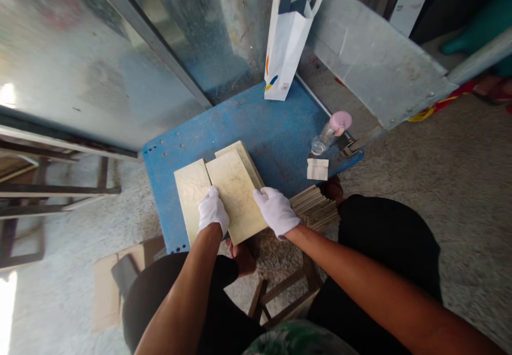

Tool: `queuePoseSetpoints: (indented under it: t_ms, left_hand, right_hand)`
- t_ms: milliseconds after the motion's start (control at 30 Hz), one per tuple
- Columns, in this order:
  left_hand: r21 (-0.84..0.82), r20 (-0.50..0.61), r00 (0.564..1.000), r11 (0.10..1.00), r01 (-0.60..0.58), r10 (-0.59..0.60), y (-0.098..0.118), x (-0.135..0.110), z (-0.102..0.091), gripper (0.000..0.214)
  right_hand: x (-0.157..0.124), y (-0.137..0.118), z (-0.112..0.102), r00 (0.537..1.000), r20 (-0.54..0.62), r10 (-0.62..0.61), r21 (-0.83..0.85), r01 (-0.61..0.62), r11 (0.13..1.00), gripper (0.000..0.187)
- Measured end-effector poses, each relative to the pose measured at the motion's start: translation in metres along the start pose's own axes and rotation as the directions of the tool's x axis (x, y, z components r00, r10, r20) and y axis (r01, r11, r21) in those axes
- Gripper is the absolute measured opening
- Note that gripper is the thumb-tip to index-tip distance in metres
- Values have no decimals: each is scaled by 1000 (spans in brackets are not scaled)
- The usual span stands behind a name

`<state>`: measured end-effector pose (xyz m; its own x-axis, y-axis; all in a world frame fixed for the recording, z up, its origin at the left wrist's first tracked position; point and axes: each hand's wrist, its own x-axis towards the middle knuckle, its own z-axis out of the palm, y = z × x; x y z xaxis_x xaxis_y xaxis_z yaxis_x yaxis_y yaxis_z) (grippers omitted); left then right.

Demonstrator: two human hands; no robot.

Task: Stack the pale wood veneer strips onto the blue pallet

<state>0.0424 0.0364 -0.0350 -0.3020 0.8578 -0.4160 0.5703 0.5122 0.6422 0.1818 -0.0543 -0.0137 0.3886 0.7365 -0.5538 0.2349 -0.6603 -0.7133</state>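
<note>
White bag [286,46], contents unclear, beyond pale boards [236,192]

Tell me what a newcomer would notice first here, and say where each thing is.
Probably the white-gloved left hand and right hand first, holding a pale board by its two sides at the near edge of the blue table. Next, the tall white bag standing at the table's far edge, then the pink-lidded clear bottle toward its right end.

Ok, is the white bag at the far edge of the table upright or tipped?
Upright: the white bag stands with its base on the blue table, its mouth and straps upward.
</note>
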Motion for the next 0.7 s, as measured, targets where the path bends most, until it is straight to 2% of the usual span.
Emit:
queuePoseSetpoints:
  t_ms: [200,400,500,700]
  left_hand:
    - [54,-47,999,998,18,-15,23,25,22,38]
    - [92,-38,999,995,37,-34,32,37,40,40]
    - [118,-50,998,992,50,-44,34,41,44,40]
    - [133,-79,997,991,34,-24,39,41,46,37]
  right_hand:
    - [-2,5,0,999,-40,7,92,-3,996,37]
    - [-3,4,-4,978,-204,39,64,-26,998,38]
    - [-2,5,-6,981,-178,74,121,-53,991,37]
    - [-7,1,-9,997,-25,78,136,-74,988,34]
